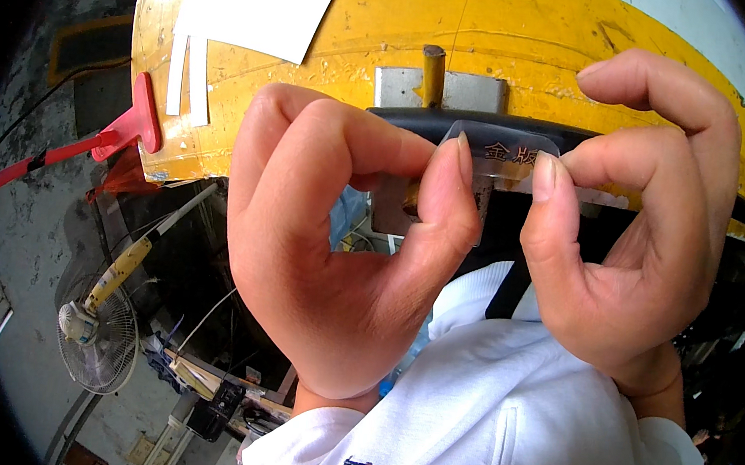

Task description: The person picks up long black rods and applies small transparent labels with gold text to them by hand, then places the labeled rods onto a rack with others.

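Between my two hands is a small clear plastic film (507, 166) with dark printed characters on it. My left hand (340, 203) pinches its left side between thumb and forefinger. On the right side, the thumb and forefinger of my right hand (637, 194) grip the film's edge, while another finger is raised and curled above. The film is held up in front of a black bar along the table's near edge. Behind it, a metal plate (394, 84) with an upright rusty rod (432, 74) sits on the yellow table.
White paper sheets (255, 1) and narrow strips (198, 84) lie on the worn yellow table (392, 13) at the far left. A red plastic handled tool (138, 123) leans at its left corner. A standing fan (97, 337) and a cluttered shelf (216, 405) are at lower left.
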A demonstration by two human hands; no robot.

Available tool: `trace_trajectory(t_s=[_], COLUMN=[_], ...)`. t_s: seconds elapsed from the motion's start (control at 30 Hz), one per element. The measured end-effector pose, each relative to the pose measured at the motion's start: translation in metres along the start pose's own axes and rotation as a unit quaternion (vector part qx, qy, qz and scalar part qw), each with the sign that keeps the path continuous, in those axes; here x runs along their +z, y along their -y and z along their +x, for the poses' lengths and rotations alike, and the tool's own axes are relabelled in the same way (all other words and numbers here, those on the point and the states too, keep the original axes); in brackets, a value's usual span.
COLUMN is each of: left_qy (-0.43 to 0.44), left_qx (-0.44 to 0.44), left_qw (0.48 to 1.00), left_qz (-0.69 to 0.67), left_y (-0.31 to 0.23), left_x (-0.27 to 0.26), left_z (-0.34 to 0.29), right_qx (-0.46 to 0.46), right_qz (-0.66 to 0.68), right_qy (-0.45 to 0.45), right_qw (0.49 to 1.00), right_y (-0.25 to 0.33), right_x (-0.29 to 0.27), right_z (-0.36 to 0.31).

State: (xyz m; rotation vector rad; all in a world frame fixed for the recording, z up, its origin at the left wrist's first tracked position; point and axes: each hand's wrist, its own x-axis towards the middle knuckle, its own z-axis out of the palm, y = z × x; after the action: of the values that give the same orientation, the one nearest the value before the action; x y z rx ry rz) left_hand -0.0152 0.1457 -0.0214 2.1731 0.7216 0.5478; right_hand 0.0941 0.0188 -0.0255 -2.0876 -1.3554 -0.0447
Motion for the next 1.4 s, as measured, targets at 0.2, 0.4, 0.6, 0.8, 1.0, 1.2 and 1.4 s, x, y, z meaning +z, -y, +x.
trace_trajectory(t_s=[0.2, 0.4, 0.6, 0.8, 1.0, 1.2, 1.4], left_qy=[0.005, 0.003, 0.003, -0.002, -0.007, -0.016, -0.019], left_qx=[-0.002, 0.008, -0.006, -0.005, -0.01, 0.009, 0.009], left_qw=[1.0, 1.0, 1.0, 1.0, 1.0, 1.0, 1.0], left_qz=[0.01, 0.004, -0.008, -0.012, -0.005, -0.007, -0.008], left_y=[0.0003, 0.0017, -0.001, -0.0008, -0.0013, 0.0018, 0.0013], left_x=[-0.0016, -0.0006, -0.0002, 0.0008, 0.0017, 0.0031, 0.004], left_z=[0.0, 0.0, 0.0004, 0.0002, 0.0006, 0.0002, -0.0009], right_qx=[-0.001, -0.007, -0.006, -0.009, -0.01, -0.005, -0.001], right_qz=[0.002, 0.003, -0.002, -0.004, -0.001, 0.005, 0.007], right_qy=[0.0, 0.001, 0.011, 0.014, 0.015, 0.01, 0.008], right_qw=[1.0, 1.0, 1.0, 1.0, 1.0, 1.0, 1.0], right_y=[-0.0004, -0.0024, -0.0013, -0.0022, -0.0031, -0.0027, -0.0018], right_x=[0.0009, 0.0004, -0.0014, -0.0019, -0.0013, -0.0003, -0.0001], right_z=[0.0002, 0.0002, 0.0005, 0.0002, 0.0007, 0.0003, -0.0005])
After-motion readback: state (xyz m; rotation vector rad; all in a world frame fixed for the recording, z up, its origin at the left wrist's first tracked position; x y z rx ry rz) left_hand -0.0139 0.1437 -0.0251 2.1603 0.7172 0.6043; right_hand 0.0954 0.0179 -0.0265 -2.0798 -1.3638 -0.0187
